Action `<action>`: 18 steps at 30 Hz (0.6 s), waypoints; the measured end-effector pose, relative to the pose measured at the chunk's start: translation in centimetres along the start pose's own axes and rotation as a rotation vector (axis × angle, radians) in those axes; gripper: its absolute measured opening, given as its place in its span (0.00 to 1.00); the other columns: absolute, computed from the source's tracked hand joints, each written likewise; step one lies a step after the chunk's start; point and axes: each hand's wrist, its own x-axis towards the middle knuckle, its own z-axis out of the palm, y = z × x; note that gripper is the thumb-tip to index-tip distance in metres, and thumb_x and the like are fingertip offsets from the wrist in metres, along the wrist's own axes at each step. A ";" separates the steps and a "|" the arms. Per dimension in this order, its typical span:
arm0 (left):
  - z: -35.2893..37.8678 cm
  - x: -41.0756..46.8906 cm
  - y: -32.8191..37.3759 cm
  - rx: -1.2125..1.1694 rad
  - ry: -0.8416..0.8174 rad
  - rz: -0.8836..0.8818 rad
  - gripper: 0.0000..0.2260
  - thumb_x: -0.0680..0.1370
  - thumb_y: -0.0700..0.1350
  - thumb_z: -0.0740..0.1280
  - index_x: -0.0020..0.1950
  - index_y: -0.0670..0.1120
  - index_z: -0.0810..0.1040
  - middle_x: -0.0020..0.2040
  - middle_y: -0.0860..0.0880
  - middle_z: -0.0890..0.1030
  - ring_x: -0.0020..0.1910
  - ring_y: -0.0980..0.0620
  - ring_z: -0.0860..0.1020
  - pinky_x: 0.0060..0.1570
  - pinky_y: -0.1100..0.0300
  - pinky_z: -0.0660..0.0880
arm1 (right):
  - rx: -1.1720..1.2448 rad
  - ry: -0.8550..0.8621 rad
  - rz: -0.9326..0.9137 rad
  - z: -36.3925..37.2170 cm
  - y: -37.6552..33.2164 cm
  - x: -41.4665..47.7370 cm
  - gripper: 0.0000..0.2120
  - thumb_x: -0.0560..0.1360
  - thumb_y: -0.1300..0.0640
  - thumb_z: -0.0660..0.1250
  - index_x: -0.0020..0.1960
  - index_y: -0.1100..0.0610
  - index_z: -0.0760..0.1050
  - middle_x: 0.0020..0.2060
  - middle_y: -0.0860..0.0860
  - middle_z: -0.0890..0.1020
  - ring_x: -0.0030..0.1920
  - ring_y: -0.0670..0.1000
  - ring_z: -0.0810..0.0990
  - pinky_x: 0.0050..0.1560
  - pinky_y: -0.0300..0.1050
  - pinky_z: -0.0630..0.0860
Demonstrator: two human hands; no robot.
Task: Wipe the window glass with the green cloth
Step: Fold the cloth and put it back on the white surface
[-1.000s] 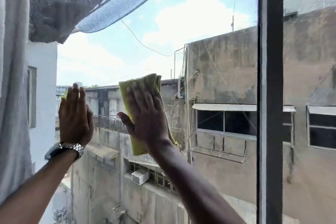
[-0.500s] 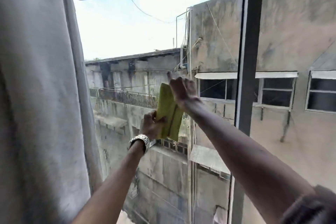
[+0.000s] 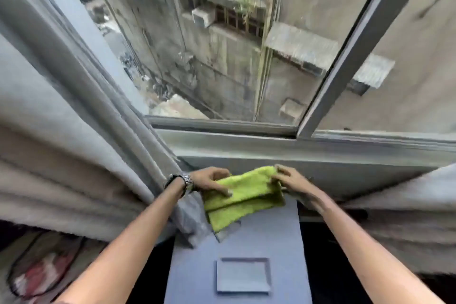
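The green cloth (image 3: pixel 243 196) is folded and held low in front of the sill, away from the glass. My left hand (image 3: pixel 211 180), with a metal watch at the wrist, pinches its left end. My right hand (image 3: pixel 291 180) grips its right end. The window glass (image 3: pixel 222 44) fills the upper view, with a grey frame bar (image 3: pixel 345 47) dividing it and the sill (image 3: pixel 246 145) below. The picture is blurred by motion.
Grey curtains hang at the left (image 3: pixel 61 131) and at the right (image 3: pixel 407 205) of the window. Below the cloth is a pale blue surface (image 3: pixel 271 242) with a square plate (image 3: pixel 243 275) on it. Outside are concrete buildings and an alley.
The view has swung from straight ahead down to the sill. Both hands have come off the glass and lowered, and the cloth is now held folded between them.
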 end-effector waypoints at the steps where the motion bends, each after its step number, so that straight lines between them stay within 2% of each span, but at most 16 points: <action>1: 3.2 1.7 -3.3 -0.030 -0.079 -0.075 0.12 0.76 0.41 0.75 0.56 0.39 0.78 0.43 0.54 0.79 0.39 0.64 0.75 0.39 0.70 0.71 | 0.061 -0.026 0.076 2.3 5.0 0.4 0.13 0.82 0.67 0.63 0.41 0.54 0.72 0.34 0.48 0.77 0.43 0.51 0.72 0.40 0.43 0.67; 3: 9.0 4.5 -9.6 -0.124 -0.167 -0.176 0.13 0.75 0.46 0.76 0.55 0.42 0.80 0.40 0.58 0.80 0.39 0.64 0.77 0.38 0.71 0.71 | 0.153 -0.050 0.181 5.9 13.4 0.7 0.19 0.81 0.68 0.61 0.35 0.52 0.69 0.30 0.44 0.74 0.39 0.48 0.69 0.39 0.43 0.64; 5: 14.5 6.3 -15.2 -0.404 -0.207 -0.321 0.14 0.74 0.44 0.76 0.58 0.43 0.81 0.47 0.52 0.83 0.49 0.54 0.80 0.46 0.63 0.76 | 0.214 -0.056 0.318 8.6 19.8 0.4 0.18 0.81 0.66 0.61 0.35 0.51 0.70 0.31 0.44 0.72 0.37 0.45 0.70 0.37 0.42 0.65; 7: 19.9 7.9 -20.2 -0.732 -0.225 -0.441 0.11 0.74 0.41 0.75 0.56 0.46 0.82 0.49 0.49 0.85 0.49 0.52 0.83 0.45 0.60 0.81 | 0.240 -0.079 0.409 10.9 25.8 0.3 0.18 0.80 0.64 0.62 0.34 0.50 0.70 0.29 0.42 0.73 0.31 0.41 0.70 0.31 0.38 0.66; 10: 26.9 9.8 -25.5 -0.978 -0.054 -0.607 0.15 0.74 0.34 0.75 0.58 0.46 0.81 0.49 0.47 0.86 0.46 0.51 0.86 0.42 0.59 0.84 | 0.252 -0.058 0.528 13.7 33.1 0.1 0.16 0.78 0.66 0.65 0.36 0.50 0.69 0.29 0.43 0.75 0.29 0.42 0.69 0.27 0.36 0.64; 12: 30.8 11.5 -28.4 -0.952 0.171 -0.679 0.17 0.73 0.32 0.75 0.58 0.44 0.78 0.50 0.43 0.85 0.44 0.48 0.84 0.45 0.55 0.84 | 0.234 -0.063 0.574 15.6 37.0 0.0 0.16 0.77 0.70 0.66 0.39 0.52 0.69 0.34 0.49 0.75 0.33 0.46 0.72 0.29 0.39 0.67; 14: 33.6 13.0 -30.8 -0.881 0.361 -0.699 0.16 0.72 0.31 0.75 0.58 0.41 0.77 0.55 0.37 0.83 0.51 0.44 0.82 0.58 0.47 0.81 | 0.175 -0.091 0.568 17.5 39.6 0.5 0.15 0.74 0.74 0.67 0.42 0.55 0.71 0.40 0.54 0.75 0.39 0.52 0.73 0.34 0.43 0.71; 16: 35.4 13.8 -32.4 -0.804 0.436 -0.682 0.16 0.73 0.30 0.74 0.58 0.40 0.77 0.56 0.38 0.82 0.57 0.40 0.81 0.63 0.46 0.78 | 0.077 -0.103 0.507 19.4 41.3 0.9 0.15 0.71 0.77 0.65 0.41 0.58 0.73 0.40 0.55 0.77 0.40 0.52 0.74 0.38 0.45 0.71; 18: 36.4 14.3 -33.4 -0.710 0.459 -0.661 0.15 0.75 0.30 0.72 0.60 0.39 0.75 0.59 0.40 0.81 0.63 0.38 0.80 0.65 0.49 0.76 | 0.042 -0.055 0.466 20.7 42.8 1.3 0.14 0.72 0.77 0.65 0.42 0.60 0.78 0.40 0.57 0.81 0.41 0.53 0.78 0.46 0.47 0.75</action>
